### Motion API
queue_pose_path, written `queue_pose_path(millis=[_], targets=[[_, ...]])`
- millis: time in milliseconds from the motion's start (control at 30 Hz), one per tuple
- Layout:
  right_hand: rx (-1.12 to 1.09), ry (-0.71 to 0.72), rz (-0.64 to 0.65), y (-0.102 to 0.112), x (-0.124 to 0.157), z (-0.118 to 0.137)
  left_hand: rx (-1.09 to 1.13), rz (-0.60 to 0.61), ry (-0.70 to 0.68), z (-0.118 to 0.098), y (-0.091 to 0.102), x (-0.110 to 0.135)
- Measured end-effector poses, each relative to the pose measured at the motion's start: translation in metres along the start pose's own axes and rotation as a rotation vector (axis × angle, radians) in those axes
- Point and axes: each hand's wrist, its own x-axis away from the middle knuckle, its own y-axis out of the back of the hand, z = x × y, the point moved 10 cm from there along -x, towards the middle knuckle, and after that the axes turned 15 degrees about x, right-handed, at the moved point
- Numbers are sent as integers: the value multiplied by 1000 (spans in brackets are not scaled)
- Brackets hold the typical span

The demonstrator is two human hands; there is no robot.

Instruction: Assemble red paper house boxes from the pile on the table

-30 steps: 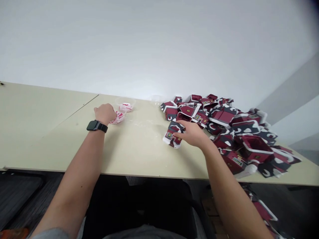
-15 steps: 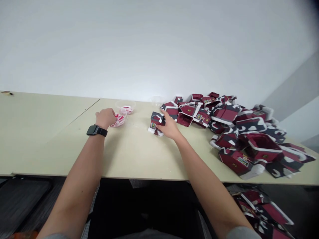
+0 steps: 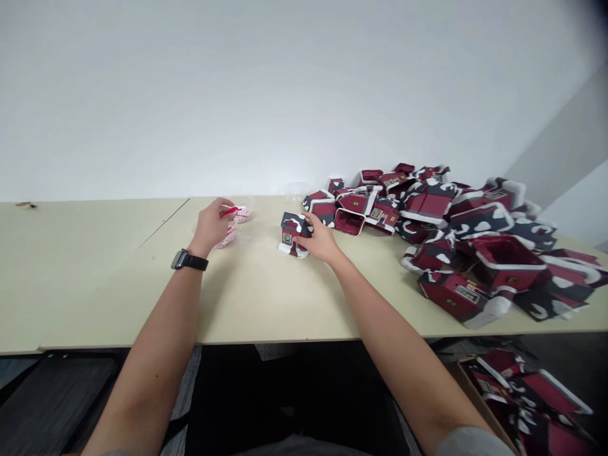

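A small dark red house (image 3: 287, 235) with a dark grey roof and white snow trim stands upright on the table. My right hand (image 3: 321, 239) is closed around its right side, thumb across the front. Farther left, my left hand (image 3: 213, 223) is raised a little, pinching a small red piece (image 3: 228, 211) between thumb and fingers. Just below and beyond that hand are two clear bowls holding red-and-white striped pieces, a nearer pile (image 3: 227, 238) and a farther pile (image 3: 242, 215). My left hand partly hides the nearer bowl.
A large heap of similar houses (image 3: 430, 206) covers the right of the table (image 3: 266, 304). More houses (image 3: 546, 396) lie in a cardboard box below the front edge. Another clear bowl (image 3: 297, 189) stands by the wall. A small brownish object (image 3: 26, 205) lies far left.
My left hand has lifted away from the nearer bowl with a small red piece in its fingers. My right hand stays on the house. The view has shifted slightly.
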Motion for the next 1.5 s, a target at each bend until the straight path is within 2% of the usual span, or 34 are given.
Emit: queue_pose_path(millis=[100,233,333,400,500,667,733,933,1133,1333,1500], targets=[[-24,10,-2,-1,-1,-1,-127,-27,-14,2,2,0],[-40,15,-29,-1,-3,-5,-278,-86,16,16,16,-1],[-44,29,-39,-2,-4,-6,-289,-154,32,20,29,0],[-57,20,-35,-3,-5,-8,-212,-185,7,15,31,1],[-58,-21,-26,-4,-5,-10,-9,-136,-77,-5,14,4],[-191,-35,-82,4,-5,-7,172,150,-234,-49,-53,29],[-283,-20,-75,4,-3,-2,200,186,-275,-63,-70,41],[-457,5,72,-8,8,18,175,71,-450,-90,-76,60],[-608,-94,195,-18,17,24,124,110,-505,-88,-79,61],[-581,-208,285,-22,22,17,109,188,-592,-93,-85,64],[-552,-235,308,-25,22,14,128,226,-596,-96,-85,65]])
